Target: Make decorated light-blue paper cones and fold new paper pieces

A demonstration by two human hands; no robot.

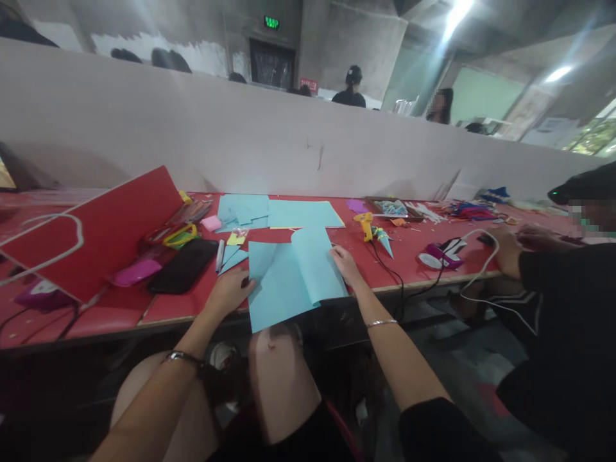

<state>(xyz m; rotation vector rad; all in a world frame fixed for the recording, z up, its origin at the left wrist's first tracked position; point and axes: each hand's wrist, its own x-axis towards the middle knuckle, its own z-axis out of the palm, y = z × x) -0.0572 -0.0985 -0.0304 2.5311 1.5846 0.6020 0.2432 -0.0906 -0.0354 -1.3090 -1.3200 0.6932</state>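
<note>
A light blue paper sheet [279, 282] extends over the front edge of the red table, its right part curled over. At its left edge, my left hand [231, 290] is closed on the paper. On the right side my right hand [344, 264] pinches the curled part. More blue sheets [301, 213] lie flat behind it. Left of the paper are small blue triangles [233, 258], a marker [220, 255] and yellow sticky notes [236, 238]. To the right, a yellow glue gun [364, 226] lies beside a blue paper cone [384, 242].
A black phone [184, 265], a pink pouch [137, 273] and a leaning red board [110, 231] are at the left. Farther right are a tray [392, 208], a purple tape-like object [443, 254] with cables, and a seated person [572, 308]. A white partition [231, 141] stands behind.
</note>
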